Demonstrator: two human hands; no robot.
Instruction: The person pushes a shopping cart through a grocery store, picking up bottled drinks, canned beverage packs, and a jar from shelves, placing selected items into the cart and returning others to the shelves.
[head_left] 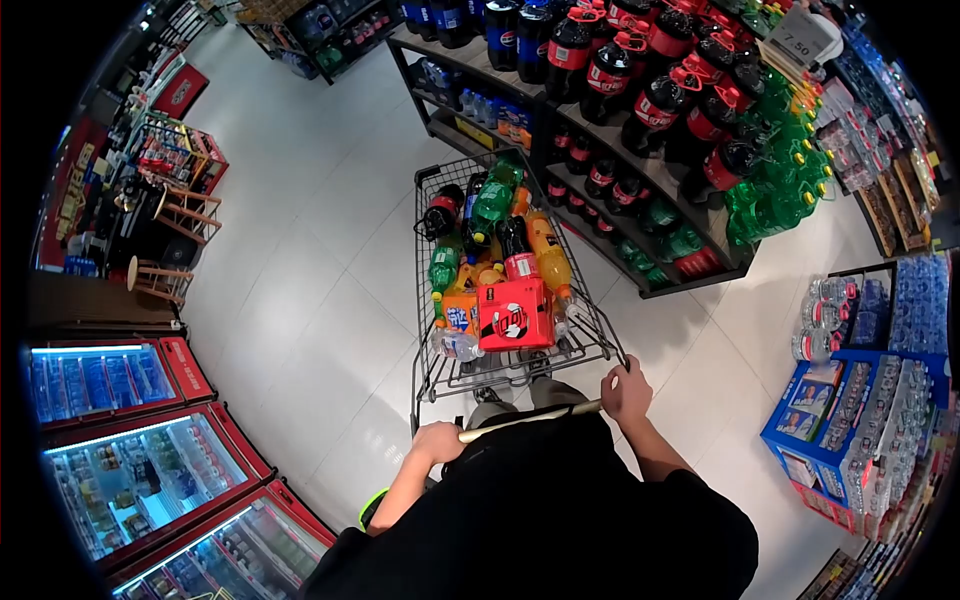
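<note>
My left hand (438, 442) is wrapped round the left end of the pale cart handle (530, 421). At the handle's right end, my right hand (627, 392) grips it beside the cart's dark frame. The wire shopping cart (425, 270) stands in front of me, loaded with several drink bottles. Nearest me in it lies a red box (515, 314), with an orange pack (461, 312) to its left. Behind them are a green bottle (495, 200), a dark cola bottle (443, 212) and an orange bottle (549, 252).
A dark shelf (700, 225) stacked with cola and green bottles stands close to the cart's right side. Glass-door coolers (150, 475) line the lower left. Wooden stools (160, 280) stand at the left. Bottled-water packs (870, 430) are at the right.
</note>
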